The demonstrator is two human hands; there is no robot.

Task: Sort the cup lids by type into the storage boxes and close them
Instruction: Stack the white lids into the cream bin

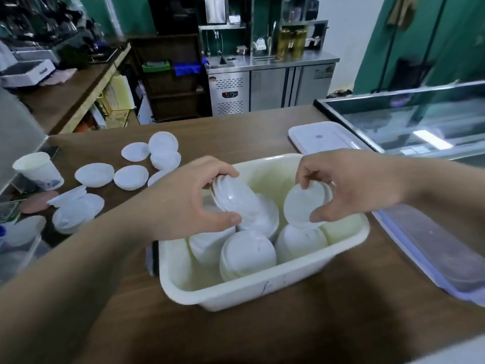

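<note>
A cream plastic storage box [265,287] stands open on the wooden counter with several stacks of white cup lids [248,254] inside. Over its back half my left hand [189,198] is shut on a tilted stack of domed lids [236,199]. My right hand [349,185] pinches a short stack of flatter lids [301,204] above the box's right side. More loose white lids [131,177] lie scattered on the counter to the left. A white box lid [322,136] lies behind the box.
A paper cup [39,170] stands at the far left next to the loose lids. A clear box with a blue-edged lid [433,248] lies at the right. A glass display case [409,122] rises at the back right. Another clear container [18,248] sits at the left edge.
</note>
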